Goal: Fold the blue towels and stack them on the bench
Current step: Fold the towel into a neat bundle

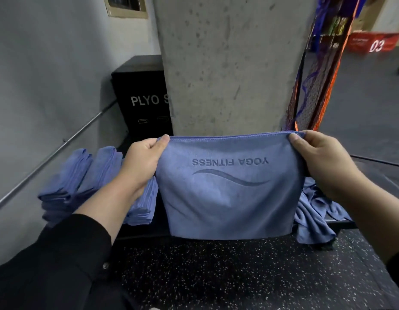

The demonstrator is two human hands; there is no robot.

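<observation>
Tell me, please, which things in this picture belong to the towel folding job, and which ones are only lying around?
Belong to the job:
held towel
left hand
right hand
folded stacks
unfolded pile
bench

Only lying around:
plyo box
concrete pillar
hanging bands
wall rail

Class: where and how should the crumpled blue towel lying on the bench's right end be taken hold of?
Judging by its pose, pinch the crumpled blue towel at the corner hanging over the black bench edge, coming from the front; that free corner gives the clearest grip.
</observation>
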